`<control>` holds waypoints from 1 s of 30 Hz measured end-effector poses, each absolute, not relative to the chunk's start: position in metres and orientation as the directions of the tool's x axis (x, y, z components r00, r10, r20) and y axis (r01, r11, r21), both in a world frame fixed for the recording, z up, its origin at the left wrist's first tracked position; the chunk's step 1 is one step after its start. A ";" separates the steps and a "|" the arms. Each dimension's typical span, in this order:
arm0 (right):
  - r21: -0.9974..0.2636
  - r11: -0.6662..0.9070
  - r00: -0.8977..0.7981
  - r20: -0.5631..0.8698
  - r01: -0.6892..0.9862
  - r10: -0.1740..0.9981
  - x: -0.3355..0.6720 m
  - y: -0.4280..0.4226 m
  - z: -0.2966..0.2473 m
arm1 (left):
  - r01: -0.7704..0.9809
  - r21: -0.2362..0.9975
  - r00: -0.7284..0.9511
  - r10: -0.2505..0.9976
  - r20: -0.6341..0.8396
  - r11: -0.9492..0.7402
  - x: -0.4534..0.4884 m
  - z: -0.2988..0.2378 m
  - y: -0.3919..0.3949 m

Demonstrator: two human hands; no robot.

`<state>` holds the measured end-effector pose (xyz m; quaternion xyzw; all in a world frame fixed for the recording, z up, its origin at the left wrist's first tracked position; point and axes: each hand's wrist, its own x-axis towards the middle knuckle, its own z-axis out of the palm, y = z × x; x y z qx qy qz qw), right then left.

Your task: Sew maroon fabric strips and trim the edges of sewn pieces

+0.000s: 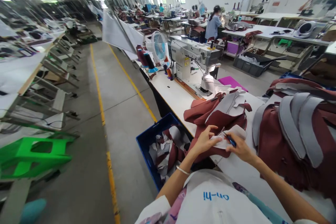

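Note:
My left hand [206,142] pinches the edge of a pale-backed fabric piece [220,143] between thumb and fingers. In my right hand [242,151] is a pair of small blue-handled thread snips [231,140], its blades pointing at that fabric, close to my left fingertips. Around and under both hands lies a heap of reddish-brown fabric pieces [203,112] with light grey backing, spread over the white sewing table [173,98]. Just beyond the heap stands a white sewing machine [194,54]; the fabric reaches up to its post.
A blue crate [147,154] with fabric scraps stands on the floor at left. More brown and grey pieces [278,147] are piled at right. Thread cones [149,63] and a fan [159,47] stand beyond. Farther off, a person in blue [213,28] sits at another table.

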<state>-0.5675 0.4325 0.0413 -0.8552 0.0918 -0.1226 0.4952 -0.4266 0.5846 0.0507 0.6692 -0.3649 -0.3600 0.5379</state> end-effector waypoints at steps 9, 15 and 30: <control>-0.754 -0.627 0.918 0.365 0.195 -0.153 -0.538 0.436 0.084 | 0.281 0.941 0.335 -0.938 0.090 0.190 -0.412 0.080 0.616; -0.978 0.135 0.863 0.070 0.157 -0.500 -0.497 0.448 0.125 | -0.153 0.983 0.473 -0.865 0.166 0.105 -0.413 0.075 0.627; -0.778 -0.629 0.976 0.145 0.010 -0.163 -0.522 0.417 0.118 | 0.233 0.967 0.636 -0.768 -0.072 0.102 -0.404 0.082 0.614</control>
